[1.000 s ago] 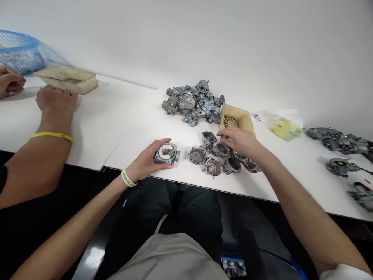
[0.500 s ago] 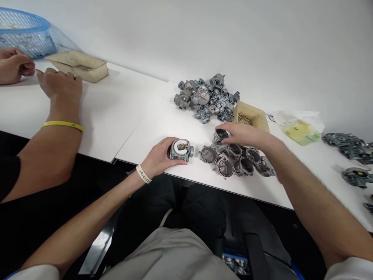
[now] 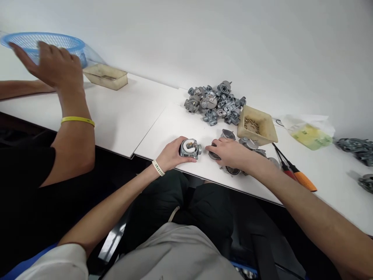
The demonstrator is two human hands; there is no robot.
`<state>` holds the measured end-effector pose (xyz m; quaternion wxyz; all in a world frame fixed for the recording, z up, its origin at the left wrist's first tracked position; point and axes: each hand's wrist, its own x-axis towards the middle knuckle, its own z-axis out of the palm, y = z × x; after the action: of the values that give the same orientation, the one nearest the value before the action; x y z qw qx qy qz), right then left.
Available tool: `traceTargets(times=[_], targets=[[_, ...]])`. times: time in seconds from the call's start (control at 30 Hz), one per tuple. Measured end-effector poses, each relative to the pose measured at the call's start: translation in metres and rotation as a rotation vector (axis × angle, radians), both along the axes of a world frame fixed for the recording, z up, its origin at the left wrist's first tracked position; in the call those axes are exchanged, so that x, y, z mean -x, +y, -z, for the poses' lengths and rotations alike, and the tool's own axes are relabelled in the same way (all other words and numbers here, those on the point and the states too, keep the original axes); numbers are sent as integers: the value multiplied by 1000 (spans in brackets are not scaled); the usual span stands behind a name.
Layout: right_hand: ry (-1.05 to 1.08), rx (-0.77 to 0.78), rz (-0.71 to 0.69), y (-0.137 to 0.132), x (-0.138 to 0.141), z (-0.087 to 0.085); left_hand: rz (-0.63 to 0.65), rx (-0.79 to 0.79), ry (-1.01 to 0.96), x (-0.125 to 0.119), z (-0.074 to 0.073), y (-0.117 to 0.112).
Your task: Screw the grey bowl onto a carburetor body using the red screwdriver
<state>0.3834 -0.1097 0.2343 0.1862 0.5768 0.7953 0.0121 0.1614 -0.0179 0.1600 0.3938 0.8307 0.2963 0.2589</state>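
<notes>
My left hand (image 3: 171,154) is closed around a grey metal carburetor body (image 3: 199,150) near the table's front edge. The open underside faces up, showing a white ring-shaped float (image 3: 186,147) with brass parts inside. To the right, my right hand (image 3: 233,152) curls its fingers over a round, cup-like float bowl (image 3: 213,155). More float bowls lie around and under that hand, among them one behind it (image 3: 229,134) and one in front (image 3: 232,170); my hand and forearm partly hide the group.
A pile of carburetors (image 3: 215,102) lies at the back. Beside it stands a tray of brass screws (image 3: 271,130), then screwdrivers (image 3: 303,179) and a plastic bag (image 3: 313,136). At left, a co-worker's raised hand (image 3: 60,66) is before a blue basket (image 3: 62,39) and another tray (image 3: 116,81).
My right hand has moved from a bowl at the back of the group to one at its left front. My left hand keeps its hold. The co-worker's hand has risen; screwdrivers now show.
</notes>
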Motion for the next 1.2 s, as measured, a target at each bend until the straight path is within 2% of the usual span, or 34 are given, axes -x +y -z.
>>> traceTargets(times=[0.1, 0.23, 0.3, 0.37, 0.47, 0.57, 0.67, 0.8, 0.9, 0.97, 1.07, 1.13, 1.2], targets=[[145, -18, 27, 4, -10, -8, 31, -30, -48, 0, 2, 1], [644, -292, 166, -10, -15, -15, 94, -86, -75, -1, 5, -1], [959, -419, 186, -24, -8, -12, 112, -114, -75, 0, 6, -4], [1245, -451, 133, -37, 6, -7, 114, -148, -71, 1, 8, -7], [1455, -462, 69, -53, 31, -1, 107, -187, -95, 3, 9, -12], [1522, -532, 54, -60, 48, 1, 47, -178, -178, 4, 7, -19], [1546, -596, 67, -64, 55, 3, -22, -160, -273, 4, -2, -31], [1609, -826, 94, -68, 59, 6, -25, -231, -346, 7, -21, -52], [1588, -1050, -8, -72, 69, 6, -34, -288, -370, 10, -33, -65], [1524, -1147, -100, -76, 79, 6, -39, -311, -387, 11, -37, -72], [1413, -1167, -171, -82, 93, 6, -30, -341, -415, 13, -39, -78], [1394, -1166, -179, -84, 98, 6, -24, -357, -434, 14, -39, -80], [1398, -1230, -173, -85, 99, 3, -30, -365, -453, 15, -40, -80]])
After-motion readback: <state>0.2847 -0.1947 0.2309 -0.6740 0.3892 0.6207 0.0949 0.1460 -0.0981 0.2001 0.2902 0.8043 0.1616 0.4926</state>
